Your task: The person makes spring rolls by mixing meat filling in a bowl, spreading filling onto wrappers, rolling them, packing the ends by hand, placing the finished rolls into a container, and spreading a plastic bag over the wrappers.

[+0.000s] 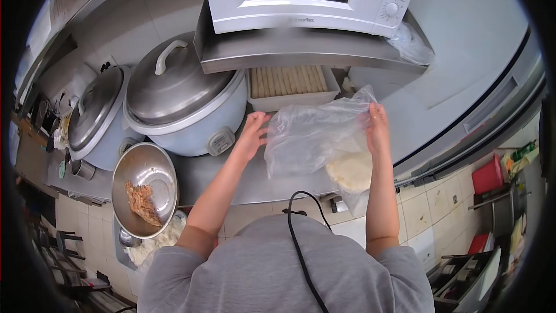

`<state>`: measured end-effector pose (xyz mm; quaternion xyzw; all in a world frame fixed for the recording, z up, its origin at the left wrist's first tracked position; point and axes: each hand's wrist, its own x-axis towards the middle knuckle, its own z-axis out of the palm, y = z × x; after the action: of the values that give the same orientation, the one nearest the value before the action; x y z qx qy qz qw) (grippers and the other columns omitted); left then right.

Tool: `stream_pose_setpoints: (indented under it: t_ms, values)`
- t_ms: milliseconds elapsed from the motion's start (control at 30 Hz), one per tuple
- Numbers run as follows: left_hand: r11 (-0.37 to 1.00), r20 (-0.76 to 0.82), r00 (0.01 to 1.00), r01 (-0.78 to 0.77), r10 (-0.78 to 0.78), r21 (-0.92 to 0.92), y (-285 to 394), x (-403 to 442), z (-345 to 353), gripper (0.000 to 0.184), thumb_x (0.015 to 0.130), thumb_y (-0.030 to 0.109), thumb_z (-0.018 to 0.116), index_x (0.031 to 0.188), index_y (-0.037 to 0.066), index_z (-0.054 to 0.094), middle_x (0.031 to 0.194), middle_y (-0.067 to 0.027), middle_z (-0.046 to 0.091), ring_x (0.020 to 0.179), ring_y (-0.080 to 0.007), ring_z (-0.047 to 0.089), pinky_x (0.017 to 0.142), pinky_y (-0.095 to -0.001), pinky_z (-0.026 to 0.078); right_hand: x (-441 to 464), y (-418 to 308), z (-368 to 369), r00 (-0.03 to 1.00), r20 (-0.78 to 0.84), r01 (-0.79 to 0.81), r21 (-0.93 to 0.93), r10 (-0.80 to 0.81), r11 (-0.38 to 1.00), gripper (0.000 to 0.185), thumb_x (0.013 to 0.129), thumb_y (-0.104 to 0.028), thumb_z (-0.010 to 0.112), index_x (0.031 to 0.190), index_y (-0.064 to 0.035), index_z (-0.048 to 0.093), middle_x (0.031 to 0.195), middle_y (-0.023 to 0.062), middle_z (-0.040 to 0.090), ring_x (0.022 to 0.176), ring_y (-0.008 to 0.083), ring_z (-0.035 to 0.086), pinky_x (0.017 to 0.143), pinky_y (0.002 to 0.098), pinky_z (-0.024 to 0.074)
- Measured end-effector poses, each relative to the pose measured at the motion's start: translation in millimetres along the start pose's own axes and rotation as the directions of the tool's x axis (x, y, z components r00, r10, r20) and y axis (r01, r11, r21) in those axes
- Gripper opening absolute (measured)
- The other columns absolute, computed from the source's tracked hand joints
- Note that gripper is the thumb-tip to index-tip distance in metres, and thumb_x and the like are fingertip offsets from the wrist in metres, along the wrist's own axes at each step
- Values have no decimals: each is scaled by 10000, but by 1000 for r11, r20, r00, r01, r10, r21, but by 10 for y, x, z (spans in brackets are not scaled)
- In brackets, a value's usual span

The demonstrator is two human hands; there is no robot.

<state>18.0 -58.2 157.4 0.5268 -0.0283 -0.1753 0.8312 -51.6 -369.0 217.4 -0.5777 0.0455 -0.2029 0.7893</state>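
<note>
A clear plastic bag (301, 133) is spread between my hands above the steel counter. My right hand (377, 127) is closed on the bag's upper right edge. At the bag's left edge is my left hand (253, 134), its fingers curled towards the plastic; whether they grip it cannot be made out. Pale round flat pieces (351, 171) lie by the counter's front edge, beside my right forearm and partly under plastic. Behind the bag stands a white tray (289, 102) holding a row of pale rolls (288, 81).
Two large lidded cookers (185, 122) (98, 139) stand at the left. A metal bowl (165, 177) with reddish-brown filling sits in front of them, over a container of white food (156, 246). A white microwave (313, 14) rests on a raised steel shelf (313, 52).
</note>
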Motion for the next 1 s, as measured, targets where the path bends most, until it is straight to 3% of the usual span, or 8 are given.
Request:
stream_pose_setpoints:
  t_ms: [200,267,367,467,533,767,900,1000]
  values:
    - [922,-21,998,-43,55,386,-295,268,177,288,780,219,722,962,100,533,1122,-31,527,808,-106,497,671,-286,424,-173,-182,70,999,43,-22,-4,22,1000,165,960,-261,464,960,-100,499,931,11,598,755,97,574,646,251,467]
    - [612,46,947,-242,318,753,-356,295,295,219,752,167,727,901,70,600,1040,-27,559,718,-107,491,649,-270,429,-211,-197,86,998,61,15,-6,-15,1000,169,971,-255,430,939,-95,476,908,70,624,708,130,596,644,265,469]
    - [452,203,904,-369,375,812,-384,319,351,172,750,108,699,898,52,633,963,-20,580,739,-106,508,682,-252,434,-263,-168,21,997,74,15,-15,-14,1000,171,965,-249,449,924,-84,470,903,80,619,698,130,593,666,272,481]
    - [562,217,852,-484,476,670,-501,452,195,125,792,85,652,898,25,627,904,-16,594,762,-116,531,720,-248,443,-299,-34,-334,1000,-6,9,-73,-9,997,173,941,-247,509,923,-80,469,860,70,624,700,125,588,675,279,486]
    - [870,35,984,-171,175,462,-426,509,34,60,830,68,603,851,15,621,906,-19,600,800,-125,557,746,-258,452,-374,-78,-656,994,-114,-32,-252,3,967,185,917,-245,553,903,-83,465,823,58,619,695,120,581,693,278,478]
    - [993,-5,993,117,-117,5,-252,362,246,268,883,163,602,1113,80,494,952,-29,584,836,-133,572,756,-286,443,-635,-46,-893,991,-130,-86,-399,36,913,354,834,-211,663,1127,-55,538,771,37,613,730,105,555,763,259,413]
    - [942,19,991,118,-130,315,-264,446,475,211,864,163,627,1048,92,555,960,-24,596,858,-132,573,767,-288,437,-293,136,-1256,974,-226,-150,-631,4,761,393,835,-193,654,1184,-50,543,842,61,638,794,112,558,766,256,418]
    - [836,180,887,-462,426,296,350,353,988,68,822,84,645,886,63,640,996,-42,633,936,-145,572,832,-277,420,-339,-724,-866,883,-212,172,-683,-419,710,225,839,-149,629,1032,-37,599,870,57,639,816,136,568,757,278,437]
